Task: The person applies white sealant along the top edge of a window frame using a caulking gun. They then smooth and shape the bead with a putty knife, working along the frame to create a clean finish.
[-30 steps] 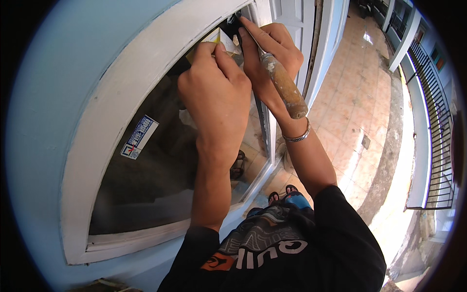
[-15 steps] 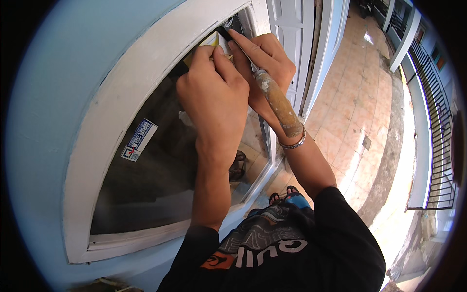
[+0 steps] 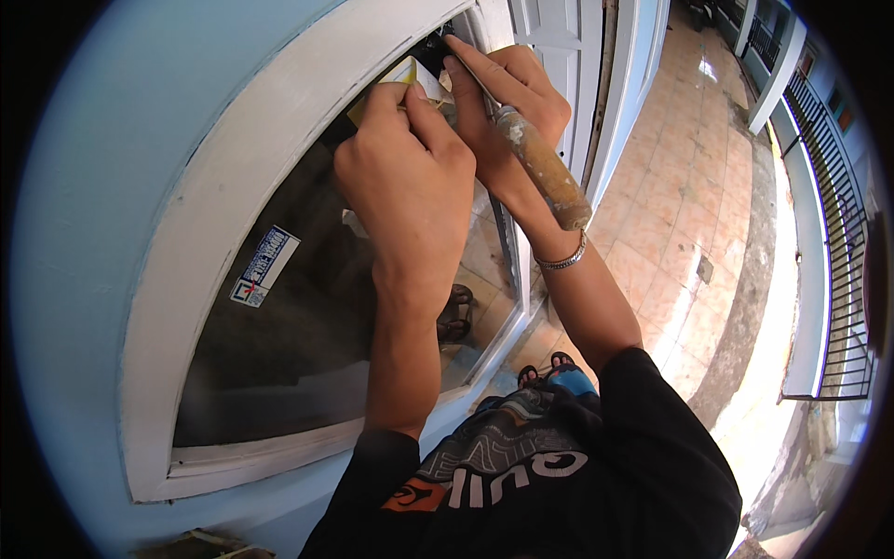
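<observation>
Brush [image 3: 543, 170] with the wooden handle sits clenched in the right hand [image 3: 507, 98], bristles now tucked further into the far top corner of the white window frame [image 3: 200, 238]. Left hand [image 3: 410, 182] pinches a yellowish card [image 3: 402, 74] there, barely shifted, shielding the glass [image 3: 307, 317].

Tiled floor [image 3: 689, 186] (orange-pink) carries sandals [image 3: 453, 312] just below the window.
</observation>
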Available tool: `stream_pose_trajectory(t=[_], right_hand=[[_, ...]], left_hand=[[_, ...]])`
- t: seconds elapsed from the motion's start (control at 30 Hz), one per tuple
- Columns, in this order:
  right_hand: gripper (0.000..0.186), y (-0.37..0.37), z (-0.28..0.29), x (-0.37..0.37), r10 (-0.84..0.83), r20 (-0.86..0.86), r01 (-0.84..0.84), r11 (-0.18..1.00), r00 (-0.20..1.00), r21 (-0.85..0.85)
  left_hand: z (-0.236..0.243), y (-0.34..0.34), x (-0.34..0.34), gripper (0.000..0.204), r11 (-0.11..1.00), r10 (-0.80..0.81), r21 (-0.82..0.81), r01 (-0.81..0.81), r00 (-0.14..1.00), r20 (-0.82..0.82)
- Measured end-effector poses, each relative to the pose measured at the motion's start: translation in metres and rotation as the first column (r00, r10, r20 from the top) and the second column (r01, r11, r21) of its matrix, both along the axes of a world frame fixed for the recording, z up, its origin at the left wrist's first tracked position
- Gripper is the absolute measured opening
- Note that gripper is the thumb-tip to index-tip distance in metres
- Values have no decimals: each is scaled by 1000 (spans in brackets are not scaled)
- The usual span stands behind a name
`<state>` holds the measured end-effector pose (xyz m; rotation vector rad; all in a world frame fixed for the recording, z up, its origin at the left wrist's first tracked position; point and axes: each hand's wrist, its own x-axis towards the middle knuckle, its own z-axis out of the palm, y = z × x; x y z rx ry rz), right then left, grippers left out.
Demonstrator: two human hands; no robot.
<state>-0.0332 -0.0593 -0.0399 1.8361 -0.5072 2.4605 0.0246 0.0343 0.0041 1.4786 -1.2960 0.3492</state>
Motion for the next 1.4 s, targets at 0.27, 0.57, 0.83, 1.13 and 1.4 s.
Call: stream_pose_trajectory(t=[0.27, 0.57, 0.83, 1.13, 1.4], right_hand=[[33, -2, 2, 1, 29, 3, -29, 1000, 1000, 6], [33, 6, -1, 2, -7, -7, 7, 1000, 1000, 5], [29, -8, 3, 5, -43, 58, 39, 997, 997, 63], [34, 11, -4, -7, -10, 11, 10, 1000, 1000, 12], [34, 19, -7, 1, 61, -12, -59, 995, 998, 86]], left_hand=[[0, -1, -1, 22, 1000, 2, -29, -2, 1000, -10], [0, -1, 1, 21, 999, 21, -25, -20, 999, 24], [-2, -3, 1, 21, 999, 6, -42, -6, 1000, 18], [-4, -1, 2, 20, 999, 14, -31, -14, 1000, 12], [-6, -1, 4, 18, 999, 2, -49, -2, 1000, 1]])
